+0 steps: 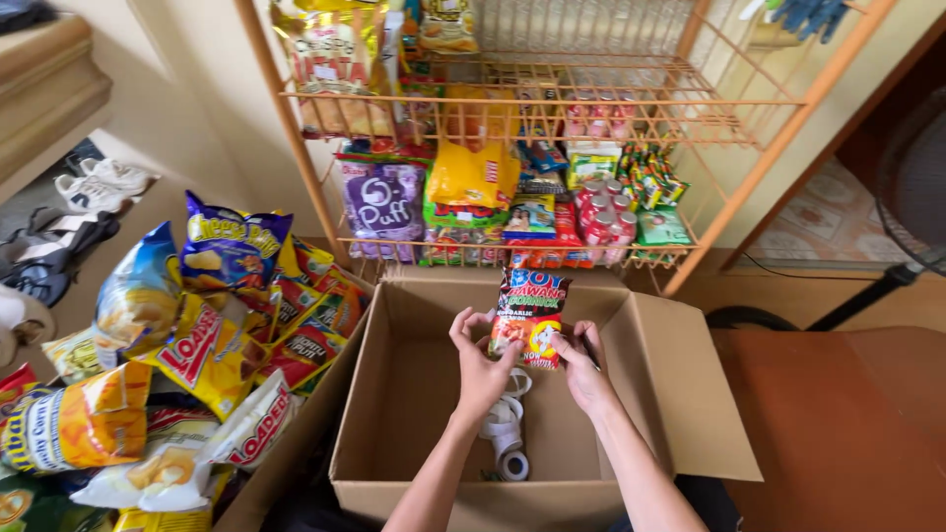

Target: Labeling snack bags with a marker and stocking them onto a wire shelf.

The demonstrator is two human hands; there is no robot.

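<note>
Head view is looking down into an open cardboard box (434, 394) with its flaps spread outward, and both hands are meeting above the middle of that box. The left hand (480, 366) is pinching the lower left corner of a small red snack packet (527, 313), fingers curled closed around its edge, while the right hand (583, 369) is gripping the lower right corner the same way, thumb and fingers shut on the foil. The packet is hanging upright over the box's far half, its face bearing bold blue and yellow lettering on red. Beneath the hands, on the box floor, a strip of white roll labels (505, 429) is lying loose, ending in a small roll near the near wall. Left of the box, a heap of chip bags (197, 345) in yellow, blue, red and white is pressing right up against the box's left flap, leaving little free floor there. Beyond the box's far flap, an orange wire rack (552, 99) is holding a purple puff bag (382, 202), a yellow pouch (473, 172), red-capped cans (606, 212) and green sachets (655, 177). Right of the box, brown floor (838, 414) is lying open beside the right flap.
</note>
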